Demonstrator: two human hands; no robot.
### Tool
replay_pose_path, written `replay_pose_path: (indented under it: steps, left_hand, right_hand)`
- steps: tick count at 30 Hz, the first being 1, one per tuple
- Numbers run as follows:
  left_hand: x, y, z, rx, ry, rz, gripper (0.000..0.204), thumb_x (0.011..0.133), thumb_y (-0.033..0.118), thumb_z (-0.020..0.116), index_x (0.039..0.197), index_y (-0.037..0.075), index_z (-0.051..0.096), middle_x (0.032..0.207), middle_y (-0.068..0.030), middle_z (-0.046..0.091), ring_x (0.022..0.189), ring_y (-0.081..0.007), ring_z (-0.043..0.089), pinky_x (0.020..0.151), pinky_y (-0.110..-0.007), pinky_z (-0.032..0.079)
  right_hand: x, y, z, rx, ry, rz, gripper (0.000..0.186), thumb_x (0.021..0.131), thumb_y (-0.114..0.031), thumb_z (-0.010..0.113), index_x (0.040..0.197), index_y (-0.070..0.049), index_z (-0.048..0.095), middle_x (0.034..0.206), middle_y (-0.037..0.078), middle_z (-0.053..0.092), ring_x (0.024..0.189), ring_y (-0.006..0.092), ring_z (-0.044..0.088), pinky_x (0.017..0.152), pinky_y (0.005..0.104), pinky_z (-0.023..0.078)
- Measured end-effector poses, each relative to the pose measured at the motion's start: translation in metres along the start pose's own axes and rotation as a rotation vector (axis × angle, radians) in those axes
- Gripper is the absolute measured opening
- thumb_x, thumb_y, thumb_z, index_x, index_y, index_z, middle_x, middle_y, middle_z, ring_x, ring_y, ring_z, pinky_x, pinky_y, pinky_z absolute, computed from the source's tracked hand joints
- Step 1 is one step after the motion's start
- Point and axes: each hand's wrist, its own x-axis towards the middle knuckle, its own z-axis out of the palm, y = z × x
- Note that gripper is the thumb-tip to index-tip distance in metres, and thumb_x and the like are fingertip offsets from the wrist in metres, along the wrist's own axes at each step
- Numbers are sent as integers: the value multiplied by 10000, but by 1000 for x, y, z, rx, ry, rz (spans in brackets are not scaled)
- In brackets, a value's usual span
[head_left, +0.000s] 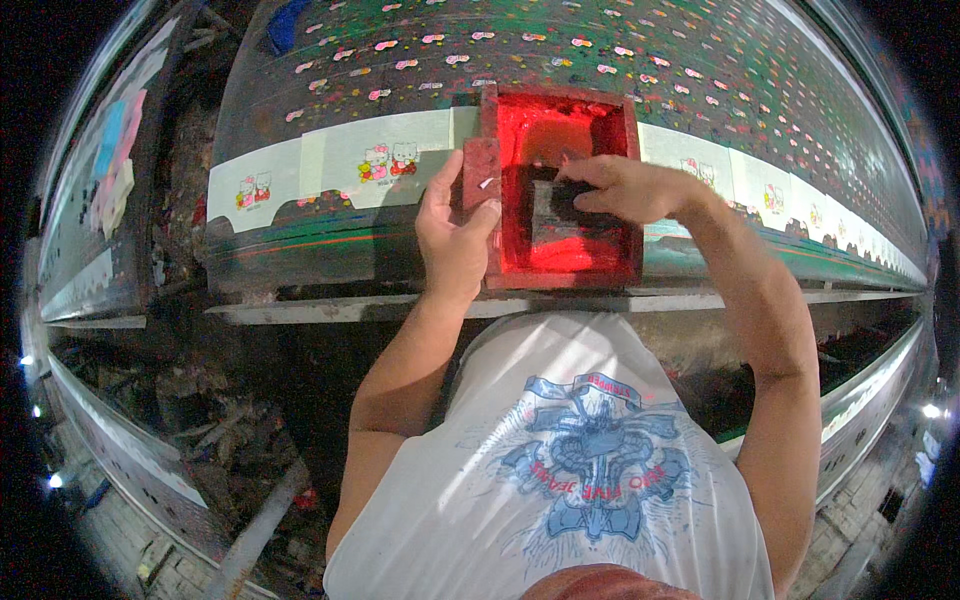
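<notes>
A red, ink-stained wooden printing frame [617, 112] lies on a white strip of fabric [330, 160] printed with small cartoon figures. My left hand [455, 225] grips the frame's left rail, thumb on top. My right hand [625, 187] is inside the frame, closed on a dark squeegee block [553, 212] that rests on the red-inked screen. Wet red ink pools along the frame's near inner edge.
The long printing table [700, 70] curves away left and right, its dark green surface dotted with small printed motifs. A metal rail [330, 308] runs along the table's near edge. Another table [90, 200] stands at the left, and debris litters the floor [200, 420] below.
</notes>
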Motion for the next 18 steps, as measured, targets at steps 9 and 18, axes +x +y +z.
replay_pose_path:
  steps: [9, 18]
  left_hand:
    - [-1, 4, -1, 5, 3, -39, 756, 974, -137, 723, 1685, -59, 477, 1608, -180, 627, 1430, -238, 657, 1236, -406, 528]
    - [0, 5, -4, -13, -30, -61, 764, 983, -140, 722, 1695, -50, 460, 1612, -196, 631, 1456, -265, 654, 1242, -427, 531]
  right_hand:
    - [14, -16, -34, -452, 630, -98, 439, 1018, -44, 704, 1456, -23, 693, 1365, 256, 746, 1282, 496, 695, 1098, 532, 574]
    - [16, -10, -11, -731, 694, -37, 476, 964, -67, 730, 1438, -93, 755, 1379, 203, 778, 1292, 440, 723, 1133, 512, 577]
